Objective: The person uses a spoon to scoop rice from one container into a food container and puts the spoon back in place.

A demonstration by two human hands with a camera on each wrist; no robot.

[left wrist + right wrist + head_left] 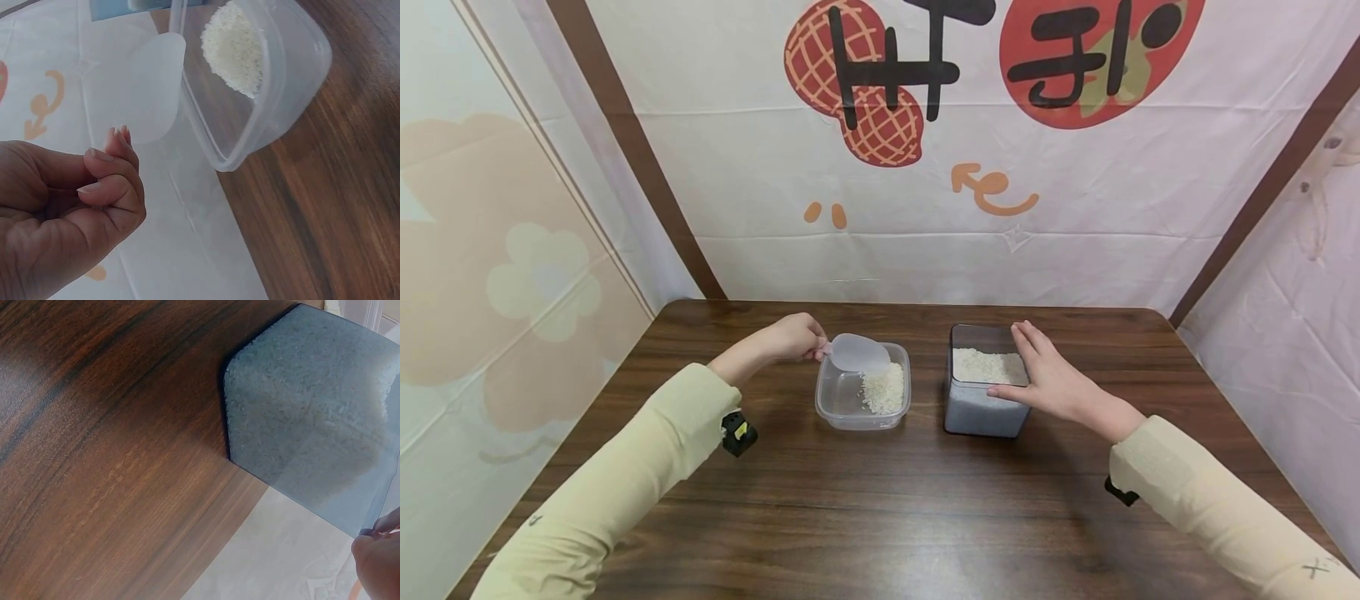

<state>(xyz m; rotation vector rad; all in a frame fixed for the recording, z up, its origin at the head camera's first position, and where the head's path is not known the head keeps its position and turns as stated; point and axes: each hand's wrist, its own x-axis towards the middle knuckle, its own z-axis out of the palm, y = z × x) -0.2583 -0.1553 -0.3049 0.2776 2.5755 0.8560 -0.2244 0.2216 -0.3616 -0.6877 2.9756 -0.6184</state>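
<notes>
My left hand (793,337) pinches the handle of a translucent white scoop (856,354) between thumb and curled fingers. The scoop hangs tilted over a clear plastic container (829,410), its lip above a small pile of white rice (886,390) on that container's right side. In the left wrist view the scoop (147,87) looks thin and pale beside the container's rim. My right hand (1060,383) rests on the right side of a dark-tinted square bin (987,412) with rice inside. Its thumb lies across the near rim and its straight fingers reach the far right corner.
Both containers stand side by side on a dark wood-grain table (880,517), with a gap between them. Behind the table's far edge hangs a white printed cloth (760,258). Cloth panels flank both sides.
</notes>
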